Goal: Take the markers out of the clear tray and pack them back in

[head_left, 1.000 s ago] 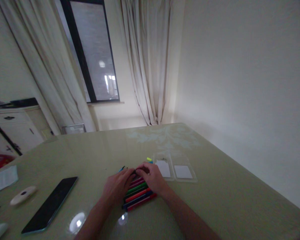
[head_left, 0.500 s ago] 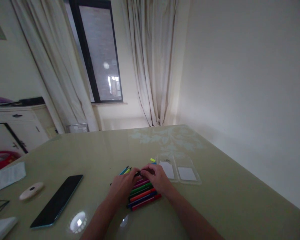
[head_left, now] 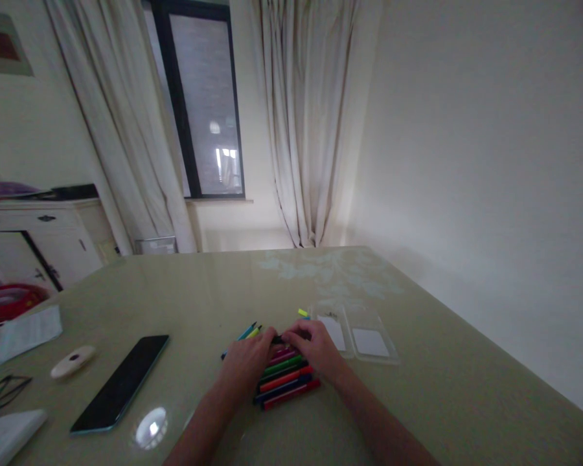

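Observation:
Several felt-tip markers (head_left: 287, 367) lie side by side in a row on the table: red, blue, orange, green and magenta ones show. My left hand (head_left: 251, 355) rests over the row's left side, its fingers closed on one end of a dark marker (head_left: 278, 339). At the other end of that marker, the thumb and fingers of my right hand (head_left: 312, 341) are pinched together. Blue and yellow marker tips (head_left: 252, 331) stick out beyond my left hand. Past the right hand, a yellow marker end (head_left: 302, 312) shows. My fingers hide the middle of the row.
An open clear plastic case (head_left: 376, 330) with white cards lies right of my hands. On the left are a phone (head_left: 121, 383), a white oval object (head_left: 72, 361), a face mask (head_left: 28, 333), a dark cable (head_left: 4, 393) and a white box (head_left: 12, 435). A wall borders the table's right edge.
The whole view has shifted slightly, so the table things appear a little further right. Both hands stay at the dark marker over the row, with hardly any change in their grip.

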Demonstrator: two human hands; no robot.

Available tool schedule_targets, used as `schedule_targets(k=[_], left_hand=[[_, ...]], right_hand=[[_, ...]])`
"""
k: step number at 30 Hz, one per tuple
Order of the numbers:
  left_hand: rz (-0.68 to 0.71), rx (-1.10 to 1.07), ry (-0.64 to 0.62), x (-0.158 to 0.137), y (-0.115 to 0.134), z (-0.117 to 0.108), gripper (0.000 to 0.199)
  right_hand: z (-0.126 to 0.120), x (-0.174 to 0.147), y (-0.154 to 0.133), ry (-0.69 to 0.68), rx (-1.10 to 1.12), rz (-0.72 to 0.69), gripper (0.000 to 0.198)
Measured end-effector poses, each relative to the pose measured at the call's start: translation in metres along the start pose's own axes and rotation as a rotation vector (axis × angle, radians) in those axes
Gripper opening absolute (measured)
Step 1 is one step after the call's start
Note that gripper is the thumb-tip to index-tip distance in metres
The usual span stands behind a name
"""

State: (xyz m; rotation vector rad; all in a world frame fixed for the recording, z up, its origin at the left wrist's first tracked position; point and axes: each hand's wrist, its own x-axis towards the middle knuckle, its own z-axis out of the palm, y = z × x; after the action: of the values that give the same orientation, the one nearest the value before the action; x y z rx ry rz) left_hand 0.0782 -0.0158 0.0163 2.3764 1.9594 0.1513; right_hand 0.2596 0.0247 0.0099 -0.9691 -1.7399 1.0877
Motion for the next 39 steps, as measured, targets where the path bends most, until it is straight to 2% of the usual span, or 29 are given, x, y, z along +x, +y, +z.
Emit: schedule_targets(k=[11,14,17,21,23,27,33,37,39], left_hand=[[-0.050,-0.130,0.032,-0.002,0.008,0.000,0.021],[-0.080,-0.159,0.059,-0.002,0.009,0.000,0.021],[-0.042,-0.177,0.159,-0.004,0.006,0.003,0.024],[0.071,-0.217,0.290,-0.004,-0.001,0.011,0.025],[0.115,-0.211,0.297,-0.002,-0.003,0.014,0.021],[0.175,-0.130,0.265,0.001,-0.004,0.017,0.018],[0.190,-0.093,0.206,0.000,0.001,0.016,0.022],[0.206,-0.156,0.209,0.001,-0.001,0.016,0.024],[0.167,-0.182,0.231,0.002,-0.006,0.017,0.026]], right_hand=[[0.002,-0.002,-0.002,-0.017,0.187,0.035,0.025],[0.005,0.000,0.000,0.000,0.166,0.019,0.029],[0.004,0.003,0.004,0.026,0.007,-0.058,0.032],[-0.006,0.008,0.015,0.201,-0.354,-0.103,0.036],[-0.010,0.009,0.022,0.250,-0.589,-0.081,0.032],[-0.010,0.007,0.032,0.191,-0.900,-0.023,0.029],[-0.002,0.005,0.033,0.157,-1.043,-0.052,0.026],[0.000,0.005,0.031,0.135,-1.063,-0.076,0.024],[0.000,0.006,0.032,0.118,-1.071,-0.077,0.023]])
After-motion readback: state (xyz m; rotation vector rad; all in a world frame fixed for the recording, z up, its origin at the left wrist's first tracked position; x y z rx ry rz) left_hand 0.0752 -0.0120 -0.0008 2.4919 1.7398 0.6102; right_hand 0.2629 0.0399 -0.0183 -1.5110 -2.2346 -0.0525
